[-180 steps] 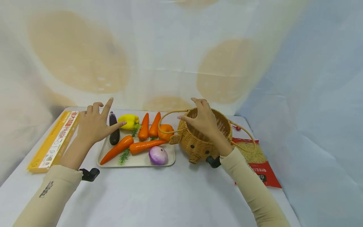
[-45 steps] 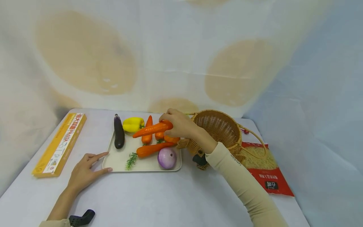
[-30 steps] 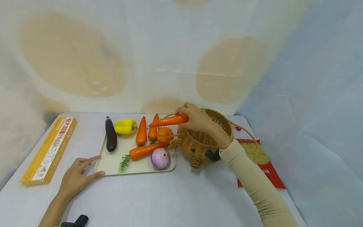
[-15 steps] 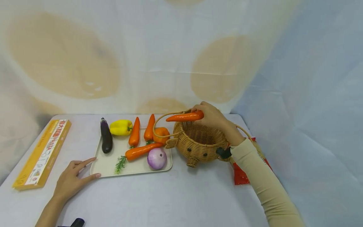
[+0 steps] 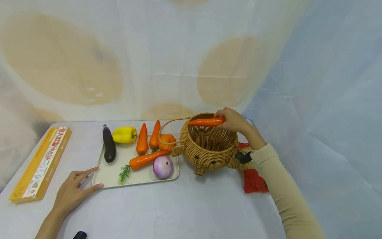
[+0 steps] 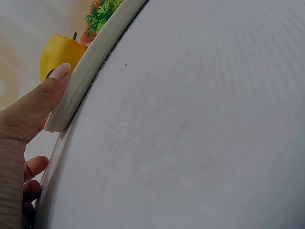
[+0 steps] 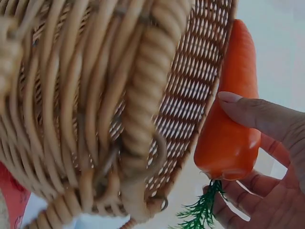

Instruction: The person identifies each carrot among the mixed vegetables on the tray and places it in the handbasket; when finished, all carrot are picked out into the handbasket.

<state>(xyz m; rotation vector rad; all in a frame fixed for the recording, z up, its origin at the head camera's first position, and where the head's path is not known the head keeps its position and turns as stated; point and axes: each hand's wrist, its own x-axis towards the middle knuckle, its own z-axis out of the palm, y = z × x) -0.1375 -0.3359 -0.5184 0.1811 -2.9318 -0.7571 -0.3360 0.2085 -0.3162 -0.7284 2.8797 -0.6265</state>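
In the head view my right hand (image 5: 234,122) pinches an orange carrot (image 5: 206,121) near its thick end, over the mouth of a wicker basket (image 5: 206,157) with a pig's face. The carrot's tip points left; its green top (image 7: 205,210) shows in the right wrist view, by the fingers. My left hand (image 5: 70,192) rests at the near left corner of the cream tray (image 5: 125,184), thumb on the front rim (image 6: 71,95) and forefinger at the left side. On the tray lie an eggplant (image 5: 109,146), a yellow bell pepper (image 5: 124,135), three carrots (image 5: 146,160), an orange pumpkin-like vegetable (image 5: 167,142) and a purple onion (image 5: 162,167).
A yellow pasta box (image 5: 41,164) lies left of the tray. Right of the basket, a red pasta bag (image 5: 255,181) is partly hidden by the right forearm. The basket's left handle (image 5: 167,124) loops out over the tray's right end. White cloth hangs behind.
From above the tray, my right hand has carried the carrot rightward over the basket. My left hand came down to the tray's corner earlier and has stayed there. The head view has shifted slightly.
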